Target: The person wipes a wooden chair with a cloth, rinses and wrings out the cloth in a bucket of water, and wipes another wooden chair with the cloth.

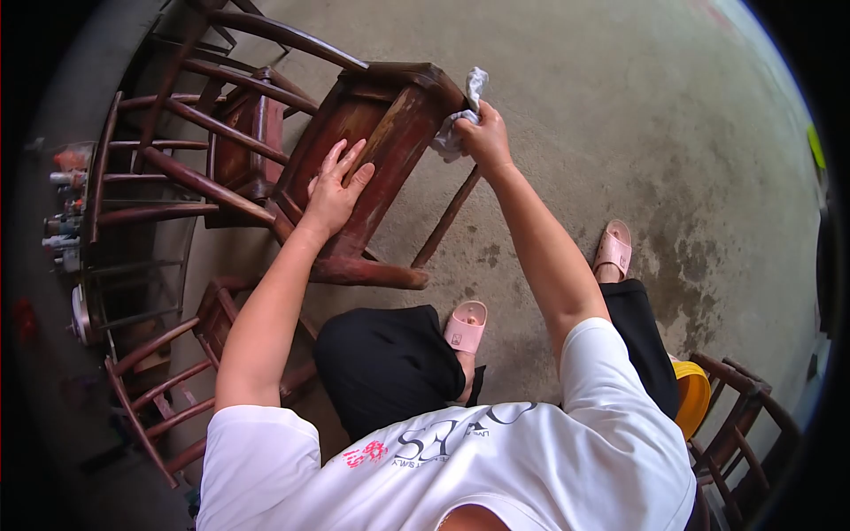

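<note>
Across the front of the white shirt (pixel 567 469) at the bottom of the frame runs large dark lettering (pixel 434 438), where an E and an S can be read; the rest bends into the folds. Smaller print beside it is only partly legible, with "LIVE" the clearest bit, and a red print (pixel 366 454) sits to its left. A small dark label marks the pink slipper (pixel 465 329) at lower center, too small to read; its mate (pixel 613 246) is at center right.

At upper center, the dark red wooden chair (pixel 308 155) lies tipped, a broad panel facing the camera, its finish worn pale along one strip. The left hand (pixel 336 190) rests on that panel, open, fingers spread. The right hand (pixel 485 137) is closed around a pale cloth (pixel 453 142) at the panel's right-hand corner.

Bare concrete floor (pixel 575 106) opens to the right of the chair, with dark blotches (pixel 686 257) farther right. To the left, other wooden chairs (pixel 239 146) crowd close behind it, their legs overlapping.

A yellow basin (pixel 693 398) at lower right is partly hidden by the black trousers (pixel 642 341), and a wooden piece (pixel 744 416) beside it is cut by the dark rim. Objects along the left edge are blurred.
</note>
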A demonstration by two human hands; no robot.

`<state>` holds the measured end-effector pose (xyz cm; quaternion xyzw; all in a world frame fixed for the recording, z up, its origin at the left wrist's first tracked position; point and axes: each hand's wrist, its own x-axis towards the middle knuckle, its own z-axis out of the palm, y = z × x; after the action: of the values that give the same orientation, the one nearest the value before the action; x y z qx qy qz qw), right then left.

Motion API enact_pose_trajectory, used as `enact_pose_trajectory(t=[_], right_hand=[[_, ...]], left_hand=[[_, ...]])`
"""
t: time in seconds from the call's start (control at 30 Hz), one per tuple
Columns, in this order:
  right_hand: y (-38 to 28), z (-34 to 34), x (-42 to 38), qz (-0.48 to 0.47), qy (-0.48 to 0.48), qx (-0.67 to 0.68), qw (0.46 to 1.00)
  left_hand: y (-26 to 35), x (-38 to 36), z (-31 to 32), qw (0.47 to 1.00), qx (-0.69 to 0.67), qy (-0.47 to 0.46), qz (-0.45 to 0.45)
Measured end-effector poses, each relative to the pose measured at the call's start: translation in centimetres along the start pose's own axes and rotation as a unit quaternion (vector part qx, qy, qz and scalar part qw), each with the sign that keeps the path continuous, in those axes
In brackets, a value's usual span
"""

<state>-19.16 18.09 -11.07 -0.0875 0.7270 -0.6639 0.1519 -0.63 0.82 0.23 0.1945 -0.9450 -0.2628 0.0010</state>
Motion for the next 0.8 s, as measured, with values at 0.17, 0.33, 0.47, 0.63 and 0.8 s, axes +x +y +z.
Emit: enact_pose_trajectory(t=[0.17, 0.33, 0.47, 0.63, 0.8], right_hand=[[9.5, 0.1, -0.3, -0.094, 0.126, -0.183, 0.97], [1.6, -0.7, -0.1, 0.034, 0.0, -0.005, 0.999], [-9.4, 0.4, -0.3, -0.013, -0.106, 0.116, 0.987], [-9.8, 1.9, -0.7, -0.118, -0.028, -0.092, 0.988], [-9.6, -2.9, -4.7, 0.076, -0.205, 0.1, 0.971]], left_hand=[[0.3, -0.4, 0.6, 1.0, 0.001, 0.004, 0.001], [0.8, -0.4, 0.9, 0.999, 0.037, 0.018, -0.004], [0.1, -0.2, 0.4, 0.999, 0.035, 0.017, 0.003], [0.7, -0.6, 0.6, 0.999, 0.049, 0.015, -0.008], [2.8, -3.0, 3.8, 0.995, 0.086, 0.042, -0.004]])
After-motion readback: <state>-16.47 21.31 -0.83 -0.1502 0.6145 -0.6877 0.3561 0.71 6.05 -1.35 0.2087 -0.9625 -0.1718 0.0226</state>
